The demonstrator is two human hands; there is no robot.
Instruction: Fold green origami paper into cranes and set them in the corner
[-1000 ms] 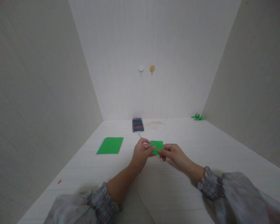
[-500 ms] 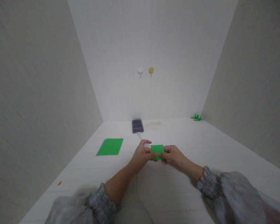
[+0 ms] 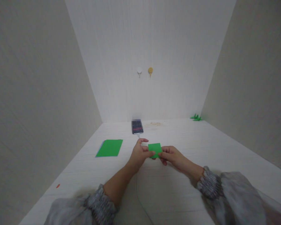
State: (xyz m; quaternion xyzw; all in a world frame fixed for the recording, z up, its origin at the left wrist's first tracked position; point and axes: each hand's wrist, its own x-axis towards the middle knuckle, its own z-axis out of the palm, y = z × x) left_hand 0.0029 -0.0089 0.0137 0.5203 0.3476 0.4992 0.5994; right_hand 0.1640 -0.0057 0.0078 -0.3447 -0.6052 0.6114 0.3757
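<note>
A small folded green paper (image 3: 155,149) is held above the white table (image 3: 201,147) between both hands. My left hand (image 3: 139,154) pinches its left edge with thumb and fingers closed. My right hand (image 3: 170,156) pinches its right lower edge, fingers curled. Both forearms reach in from the bottom, in grey patterned sleeves.
A stack of green paper sheets (image 3: 110,147) lies flat to the left. A phone (image 3: 137,126) stands at the back with a white cable (image 3: 140,200) running toward me. Small green folded figures (image 3: 196,117) sit in the far right corner. Two hooks (image 3: 144,71) hang on the back wall. A red speck (image 3: 58,186) lies near the left wall.
The hands and the folded paper dipped slightly, then rose again and shifted a little left. The grip on the paper's edges has stayed the same.
</note>
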